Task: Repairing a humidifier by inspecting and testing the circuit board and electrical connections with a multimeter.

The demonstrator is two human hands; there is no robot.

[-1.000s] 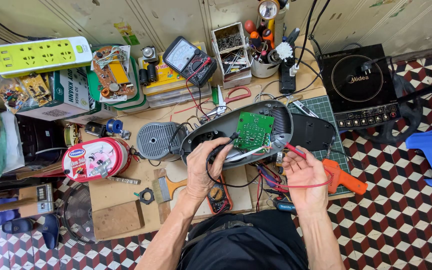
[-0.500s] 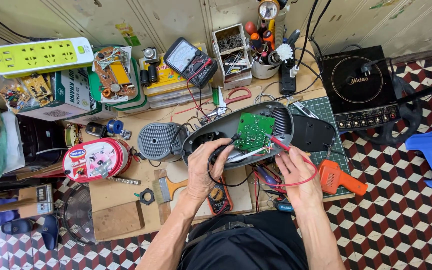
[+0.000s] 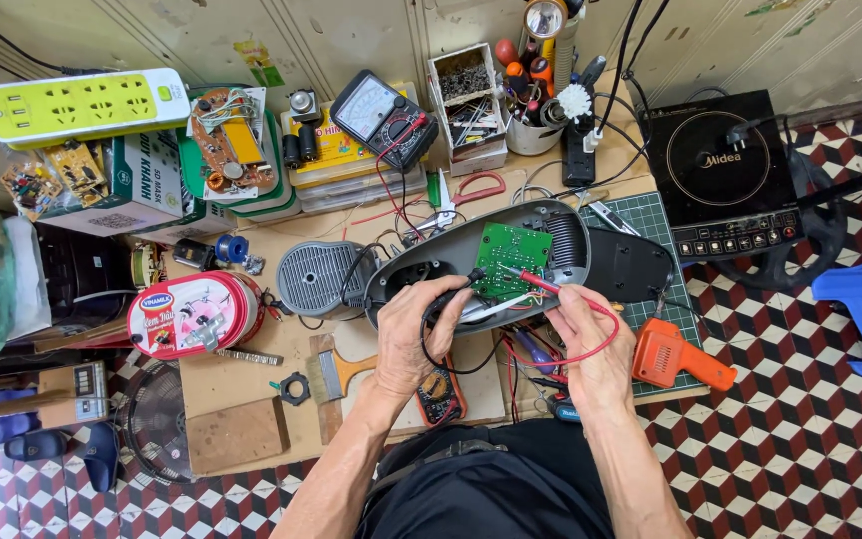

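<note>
Left hand [image 3: 413, 334] grips black probe [image 3: 456, 289], right hand [image 3: 583, 334] red probe [image 3: 531, 279]; either tip, seemingly on green board [image 3: 513, 262], could bridge neighbouring joints.

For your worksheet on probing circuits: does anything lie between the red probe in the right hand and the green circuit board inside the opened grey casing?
Nothing visible does. The right hand holds the red probe, whose tip reaches the green circuit board directly.
</note>
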